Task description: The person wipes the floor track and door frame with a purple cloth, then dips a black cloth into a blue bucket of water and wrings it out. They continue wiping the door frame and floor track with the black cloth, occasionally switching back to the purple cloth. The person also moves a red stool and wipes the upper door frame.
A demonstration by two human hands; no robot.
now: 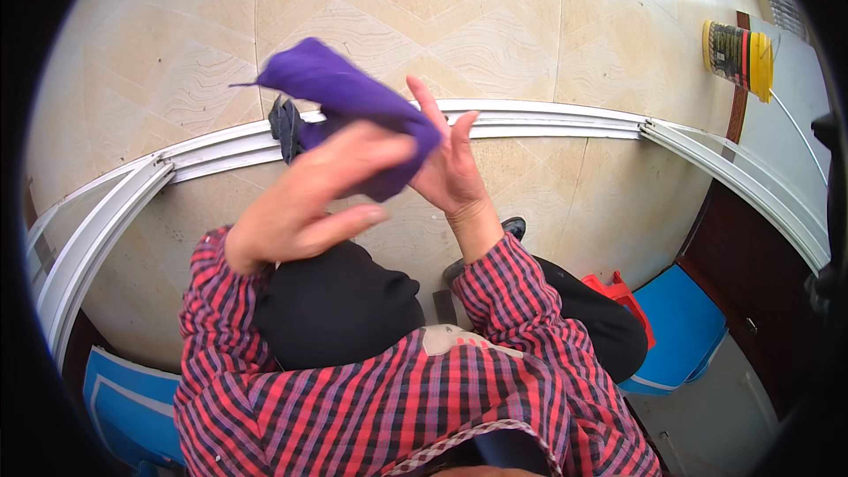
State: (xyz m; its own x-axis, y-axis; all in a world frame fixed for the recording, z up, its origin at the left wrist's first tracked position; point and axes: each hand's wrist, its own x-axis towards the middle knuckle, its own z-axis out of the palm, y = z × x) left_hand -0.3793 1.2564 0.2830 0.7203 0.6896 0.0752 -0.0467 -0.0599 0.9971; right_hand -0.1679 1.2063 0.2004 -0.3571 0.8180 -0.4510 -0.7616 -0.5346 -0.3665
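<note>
A purple cloth [351, 96] hangs between my two hands, above the white door track. My left hand [318, 192] is blurred, its thumb apart from its fingers, and lies over the cloth's lower part; whether it grips the cloth cannot be told. Palm up at the cloth's right end is my right hand [454, 159], with two fingers raised and spread; the cloth hides the rest of it, so its hold is unclear. Beside the cloth, a dark grey crumpled cloth [285, 129] rests on the track.
A white sliding-door track [543, 120] crosses the tiled floor [411, 13]. A yellow bucket [739, 59] with a handle lies at the upper right. Near my right knee are a red plastic object [619, 295] and a blue panel [682, 328]; another blue object [136, 404] is at the lower left.
</note>
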